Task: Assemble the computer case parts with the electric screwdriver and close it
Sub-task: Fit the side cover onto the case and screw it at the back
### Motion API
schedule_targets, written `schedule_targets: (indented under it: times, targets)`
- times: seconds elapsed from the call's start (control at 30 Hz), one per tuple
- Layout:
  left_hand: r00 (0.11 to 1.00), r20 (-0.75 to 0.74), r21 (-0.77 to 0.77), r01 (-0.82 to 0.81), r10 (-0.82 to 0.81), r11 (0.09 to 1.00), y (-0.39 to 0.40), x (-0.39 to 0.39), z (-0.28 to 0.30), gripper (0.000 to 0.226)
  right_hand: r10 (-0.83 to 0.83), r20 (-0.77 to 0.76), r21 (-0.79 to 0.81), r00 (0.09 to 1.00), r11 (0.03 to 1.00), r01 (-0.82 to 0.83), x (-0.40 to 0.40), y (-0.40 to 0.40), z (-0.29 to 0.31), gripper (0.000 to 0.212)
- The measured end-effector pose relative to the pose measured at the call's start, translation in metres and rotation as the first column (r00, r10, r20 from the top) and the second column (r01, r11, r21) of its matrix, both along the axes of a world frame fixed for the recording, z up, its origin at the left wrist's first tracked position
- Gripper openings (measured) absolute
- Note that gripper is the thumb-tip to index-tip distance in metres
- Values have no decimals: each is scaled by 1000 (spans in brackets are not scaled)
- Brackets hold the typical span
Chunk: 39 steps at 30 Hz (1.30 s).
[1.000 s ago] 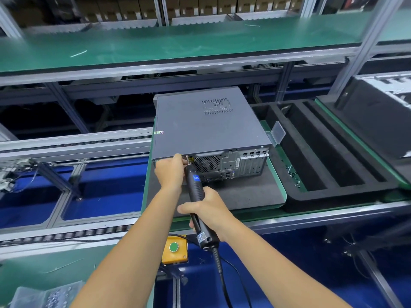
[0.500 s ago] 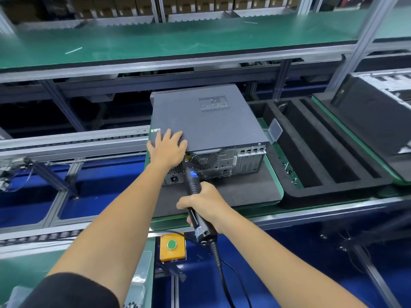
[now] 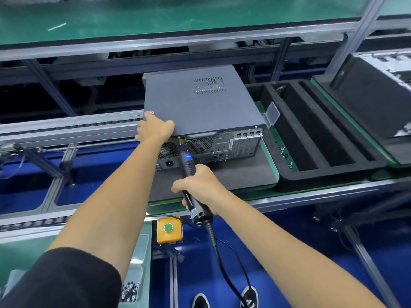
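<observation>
Gripping the driver (image 3: 188,162) w/ R hand (image 3: 200,187): fingers wrapped round the black handle, thumb side up, tool angled up-left toward the rear of the case (image 3: 200,103). Bit tip sits at the top edge of the rear panel (image 3: 213,147), just under the lid lip, betw the hex vent grille and the round fan grille. Coiled cord (image 3: 222,258) runs from the tool's butt down toward the floor.

L hand (image 3: 154,128) lies on the near-left corner of the case lid, fingers out fairly straight, palm down on the lid, not curled on anything.

Case lies flat, lid on, vent patch on top toward the far side, rear I/O facing the person. It sits on a dark foam pad (image 3: 233,172) on a green pallet (image 3: 272,165) on the conveyor.

R of it: black foam tray (image 3: 322,138) w/ long slots, touching the pallet edge. Further R another dark tray, partly out of view.

Below: yellow box w/ green button (image 3: 168,228) on the frame. Clear bin of small screws (image 3: 130,291) at lower left, beside the black sleeve (image 3: 62,281). Shoes (image 3: 249,296) visible at the bottom on the blue floor. Green shelf (image 3: 178,14) across the top.
</observation>
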<state>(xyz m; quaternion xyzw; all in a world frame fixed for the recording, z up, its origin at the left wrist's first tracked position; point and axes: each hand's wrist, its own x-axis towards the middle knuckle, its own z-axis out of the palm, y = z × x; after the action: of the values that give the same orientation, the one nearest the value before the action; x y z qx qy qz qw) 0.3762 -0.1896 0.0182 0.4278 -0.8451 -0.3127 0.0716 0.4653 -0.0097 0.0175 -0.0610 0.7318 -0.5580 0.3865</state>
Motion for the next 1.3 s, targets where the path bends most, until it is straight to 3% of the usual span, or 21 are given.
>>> schedule_targets:
  times: [0.23, 0.73, 0.83, 0.9, 0.97, 1.07, 1.3]
  targets:
    - [997, 79, 78, -31, 25, 996, -16, -6, 2, 88, 10, -30, 22, 999, 1000, -9, 1, 0, -1, 37]
    - [998, 62, 69, -9, 5, 998, -21, -4, 2, 81, 25, -171, 162, 985, 987, 3, 8, -3, -7, 35]
    - [990, -66, 136, 136, -128, 981, -31, 8, -2, 84, 30, -169, 163, 985, 987, -2, 11, -5, -7, 41]
    - [948, -115, 197, 313, -296, 929, -37, 21, -4, 101, 13, -127, 139, 992, 990, 5, 12, -5, -6, 47]
    - [914, -105, 136, 404, -393, 905, -40, 30, -7, 108, 2, -113, 136, 994, 991, 14, 13, -6, -7, 51]
    - [912, -98, -21, 399, -399, 917, -39, 33, -9, 101, -8, -118, 135, 993, 991, 24, 16, -9, -8, 55]
    - [953, -150, -27, 261, -262, 965, -32, 36, -10, 86, -10, -148, 150, 989, 988, 32, 15, -11, -12, 53]
